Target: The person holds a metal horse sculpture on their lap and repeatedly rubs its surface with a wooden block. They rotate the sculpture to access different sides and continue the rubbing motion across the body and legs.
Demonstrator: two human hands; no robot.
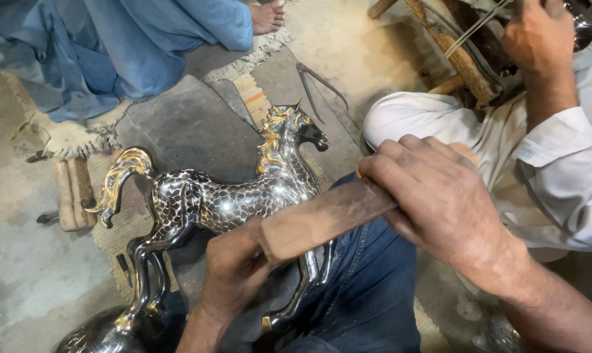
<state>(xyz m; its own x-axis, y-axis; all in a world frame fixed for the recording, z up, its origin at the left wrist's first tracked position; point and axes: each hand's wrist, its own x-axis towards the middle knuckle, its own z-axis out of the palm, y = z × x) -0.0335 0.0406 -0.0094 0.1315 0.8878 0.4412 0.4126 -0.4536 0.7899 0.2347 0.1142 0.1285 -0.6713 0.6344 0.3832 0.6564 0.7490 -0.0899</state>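
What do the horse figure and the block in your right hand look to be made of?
Horse figure: likely polished metal, mirror-bright silver with dark scale-like patterning; mane and tail gilt-looking.
Block held in the right hand: seems wood, matte brown, worn smooth.

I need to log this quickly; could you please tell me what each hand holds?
Left hand: closed on the horse.
Right hand: closed on the wooden block.
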